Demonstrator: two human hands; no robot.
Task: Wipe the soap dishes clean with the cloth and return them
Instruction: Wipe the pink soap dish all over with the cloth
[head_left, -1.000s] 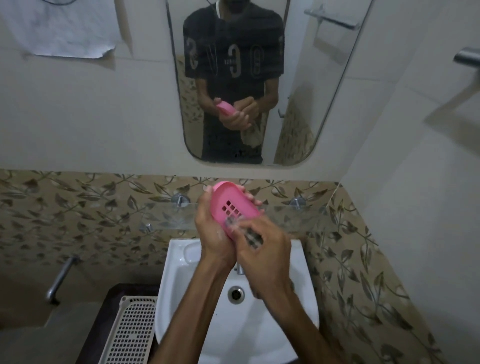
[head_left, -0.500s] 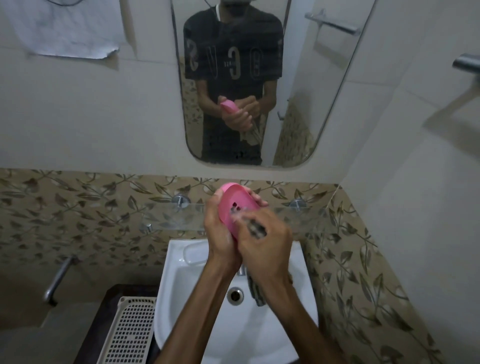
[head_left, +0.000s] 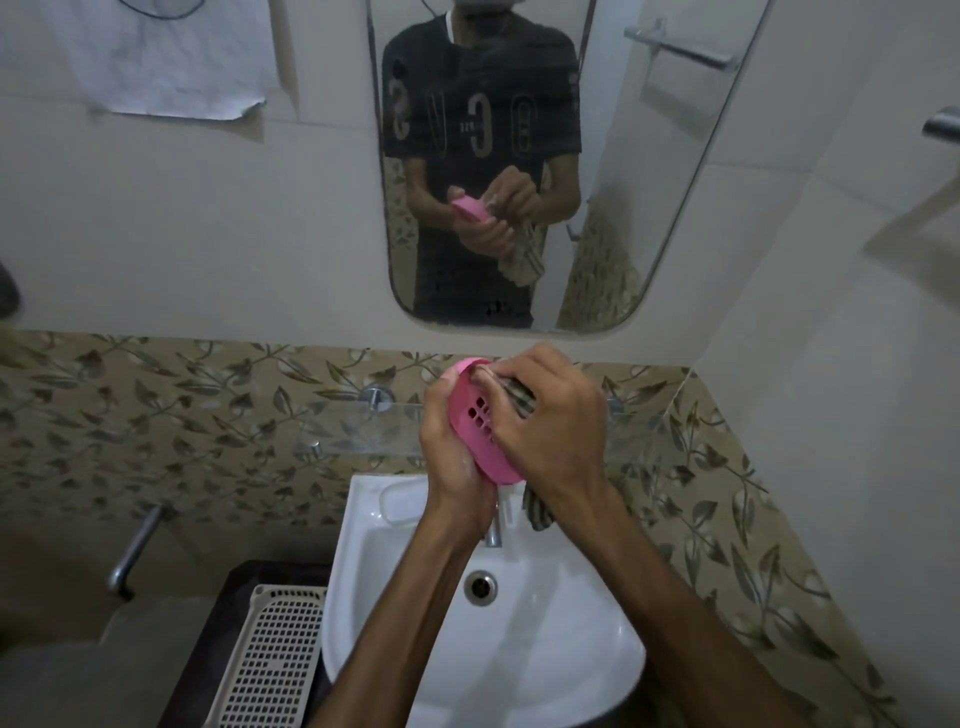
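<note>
One pink oval plastic soap dish (head_left: 480, 423) with small square holes in its bottom was seen, held up in the air above one white sink (head_left: 483, 623) and in front of one clear glass shelf (head_left: 358, 431). The dish was tipped on its edge, with its open side turned to the right. One striped cloth (head_left: 517, 397) was seen too, bunched inside the dish, and one end of it hung down below the hands, near the metal tap (head_left: 493, 530).

Two hands were counted. The left hand (head_left: 449, 452) was cupped behind the dish, and its grip was curled round the back and the rim. The right hand (head_left: 550, 426) was laid over the open side, its back turned up and its fingers bent. Its grip was closed on the cloth, which was pressed into the dish. Both forearms were stretched up from the bottom of the picture and met at the dish.

One tall mirror (head_left: 623, 208) was hung on the wall above, and the same hands, dish and cloth were shown in it. One white plastic tray (head_left: 270, 660) with many holes was set to the left of the sink, on a dark desk (head_left: 218, 649). One sheet of paper (head_left: 166, 57) was stuck high on the wall.
</note>
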